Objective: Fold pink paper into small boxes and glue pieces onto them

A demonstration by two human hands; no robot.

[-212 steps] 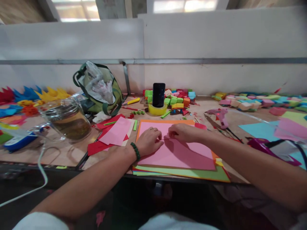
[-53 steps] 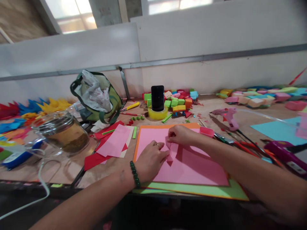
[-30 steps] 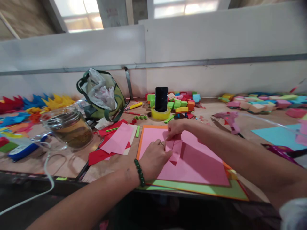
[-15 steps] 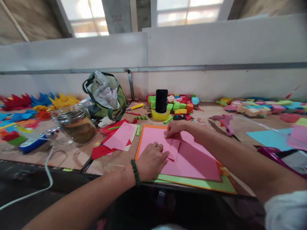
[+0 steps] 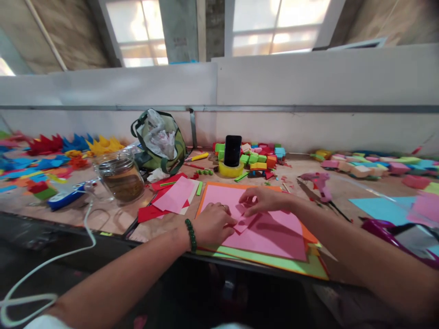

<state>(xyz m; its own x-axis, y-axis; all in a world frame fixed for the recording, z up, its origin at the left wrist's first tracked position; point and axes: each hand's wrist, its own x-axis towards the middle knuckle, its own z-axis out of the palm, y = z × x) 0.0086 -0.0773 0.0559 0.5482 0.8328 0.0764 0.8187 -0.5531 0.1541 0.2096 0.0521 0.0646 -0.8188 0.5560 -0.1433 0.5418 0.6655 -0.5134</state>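
Observation:
A small folded piece of pink paper lies on a large pink sheet in front of me. My left hand, with a green bead bracelet at the wrist, presses on the small paper's left side with bent fingers. From the upper right, my right hand holds its fingertips curled down on the paper's upper part. The fingers partly cover the folds. Under the pink sheet, orange and light green sheets stick out.
Left of the sheets lie pink and red paper pieces, a glass jar and a bag. A phone stands in a yellow tape roll behind. To the right are a pink glue gun and colourful paper blocks.
My right hand has come down and nearer on the small pink paper, its fingers more bent. My left hand stays on the paper. The camera view has shifted slightly.

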